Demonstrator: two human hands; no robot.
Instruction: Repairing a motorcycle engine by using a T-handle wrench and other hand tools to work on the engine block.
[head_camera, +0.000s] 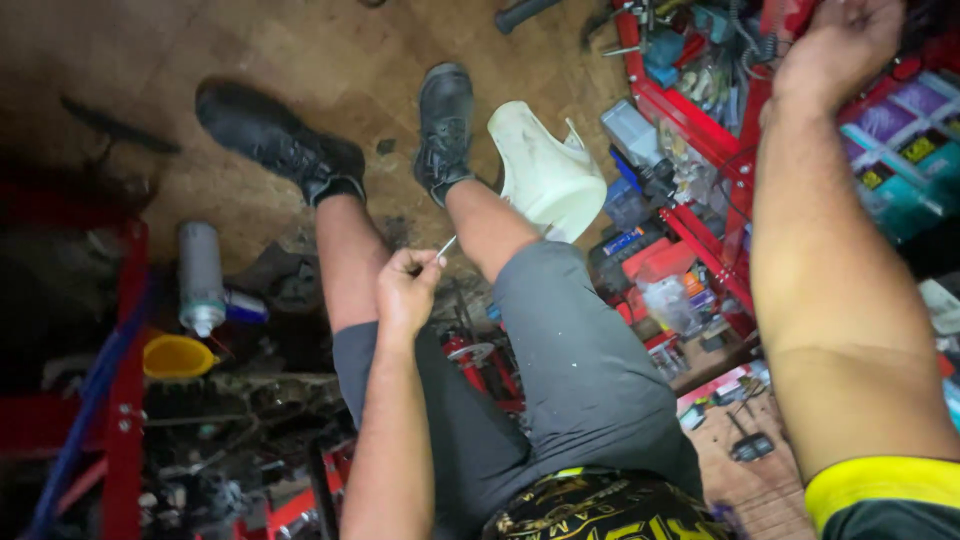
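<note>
The person sits with both legs stretched over a dirty floor (300, 50); the view looks down on grey shorts and two black shoes. The left hand (407, 288) is raised between the knees; its fingers (425, 262) are pinched narrow on a thin metal pin (446, 246), which sticks out from the fingertips toward the right shin, tilted upward. What kind of small part it is, I cannot tell; it is too thin in the picture.

The right hand (838, 45) reaches far forward into a red tool cart (690, 115) on the right side; it lies over the clutter on the upper tray, and whether its fingers are wide or closed on something I cannot tell, because only the back of the hand shows. The cart's trays are full of small boxes, packets and tools.

Just beside the right shoe stands a white plastic container (545, 170), cut open at the top; it touches the calf or is very near to it. On the left side lies a grey spray can (200, 275), and near it a yellow funnel (175, 357); both are well apart from the left hand. Below them are dark machine parts, hard to make out.
</note>
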